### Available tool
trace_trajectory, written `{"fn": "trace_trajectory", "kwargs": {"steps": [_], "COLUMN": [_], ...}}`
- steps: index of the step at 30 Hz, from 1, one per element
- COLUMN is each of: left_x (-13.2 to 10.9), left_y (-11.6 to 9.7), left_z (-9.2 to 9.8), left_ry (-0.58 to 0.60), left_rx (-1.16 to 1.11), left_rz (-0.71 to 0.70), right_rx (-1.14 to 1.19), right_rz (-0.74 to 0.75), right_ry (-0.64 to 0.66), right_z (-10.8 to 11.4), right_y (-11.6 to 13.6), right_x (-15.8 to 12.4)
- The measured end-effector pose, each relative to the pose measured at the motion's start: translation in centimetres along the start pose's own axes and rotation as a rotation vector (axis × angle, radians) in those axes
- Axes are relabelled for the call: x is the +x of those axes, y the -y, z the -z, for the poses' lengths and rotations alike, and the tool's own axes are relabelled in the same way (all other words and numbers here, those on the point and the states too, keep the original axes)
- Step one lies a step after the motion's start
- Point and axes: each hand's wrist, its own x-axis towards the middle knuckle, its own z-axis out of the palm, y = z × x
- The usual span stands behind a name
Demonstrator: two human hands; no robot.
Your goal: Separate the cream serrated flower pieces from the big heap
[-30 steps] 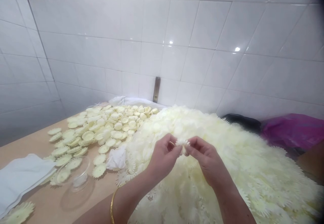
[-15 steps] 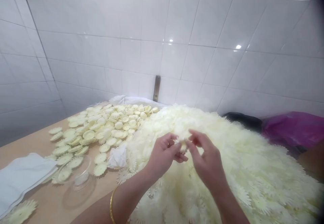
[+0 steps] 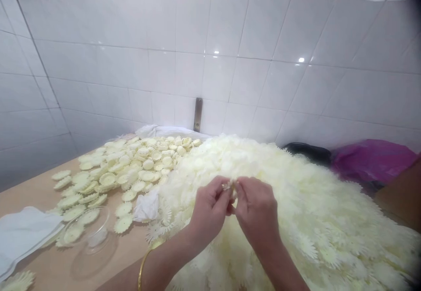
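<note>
Both hands meet above a large heap of pale yellow petal-edged pieces (image 3: pixel 315 212), which look like artificial flower layers. My left hand (image 3: pixel 210 207) pinches a small pale yellow flower piece (image 3: pixel 228 186) between thumb and fingers. Pressed close against it, my right hand (image 3: pixel 258 207) grips the same piece from the other side with thumb and forefinger. Most of the piece is hidden by the fingers. A gold bangle (image 3: pixel 142 269) circles my left wrist.
Left of the heap lie many scalloped yellow discs (image 3: pixel 107 179) on the brown table (image 3: pixel 42 177). Nearby are a clear round dish (image 3: pixel 98 238), a crumpled white tissue (image 3: pixel 146 207) and a white cloth (image 3: pixel 24 234). A magenta bag (image 3: pixel 371 159) and black bag (image 3: pixel 307 151) sit by the tiled wall.
My right hand has closed in, its fingers now pinched on the flower piece beside my left hand. The view has shifted slightly to the right.
</note>
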Motion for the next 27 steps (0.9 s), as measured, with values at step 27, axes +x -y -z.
{"fn": "trace_trajectory", "kwargs": {"steps": [27], "left_x": [1.5], "left_y": [-2.3], "left_z": [2.6], "left_ry": [0.152], "left_rx": [0.172], "left_rz": [0.205], "right_rx": [0.492], "right_rz": [-0.095], "right_ry": [0.328], "right_z": [3.3], "right_y": [0.8], "right_x": [1.1]}}
